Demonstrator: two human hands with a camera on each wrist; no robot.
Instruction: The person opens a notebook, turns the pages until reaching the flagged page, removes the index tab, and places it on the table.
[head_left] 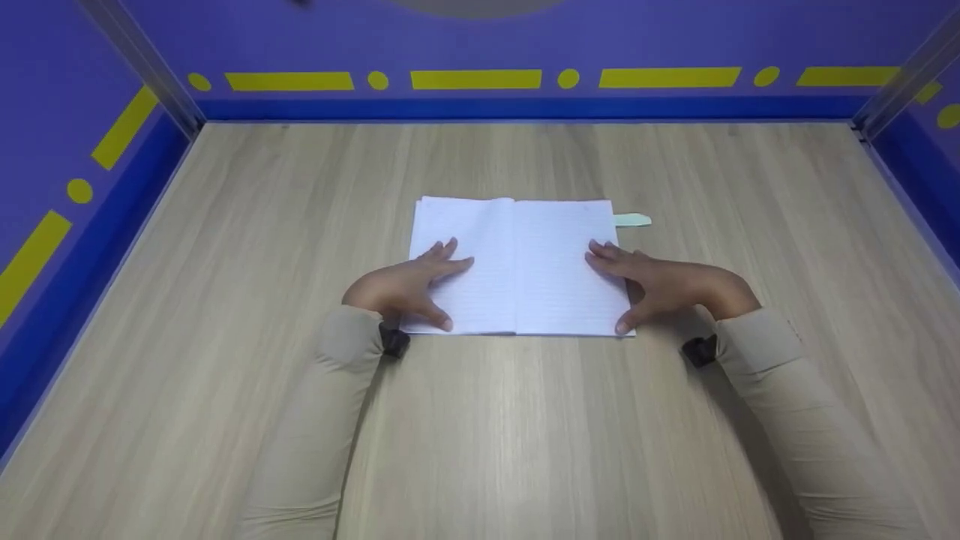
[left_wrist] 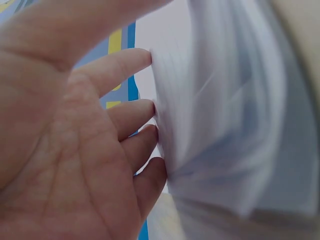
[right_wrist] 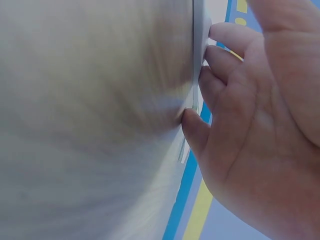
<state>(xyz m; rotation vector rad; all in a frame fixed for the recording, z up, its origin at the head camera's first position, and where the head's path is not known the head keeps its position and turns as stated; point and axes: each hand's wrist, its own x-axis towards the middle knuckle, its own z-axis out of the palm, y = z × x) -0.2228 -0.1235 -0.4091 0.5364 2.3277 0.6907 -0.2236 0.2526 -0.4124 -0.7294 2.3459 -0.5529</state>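
Observation:
A notebook (head_left: 562,262) with ruled white pages lies spread on the table in the head view. My left hand (head_left: 412,289) rests on its left page, fingers apart, with the thumb near the lower edge. On the right page's outer edge rests my right hand (head_left: 649,281), its thumb at the lower corner. In the left wrist view the fingertips touch the page surface (left_wrist: 175,100), and loose leaves fan up beside them. The right wrist view shows the little finger (right_wrist: 195,130) on the tabletop and the other fingertips at the notebook's edge.
A pale green paper strip (head_left: 632,220) sticks out from the notebook's right side. The wood-grain table (head_left: 517,435) is bordered by blue panels (head_left: 480,45) with yellow dashes and dots at the back and both sides.

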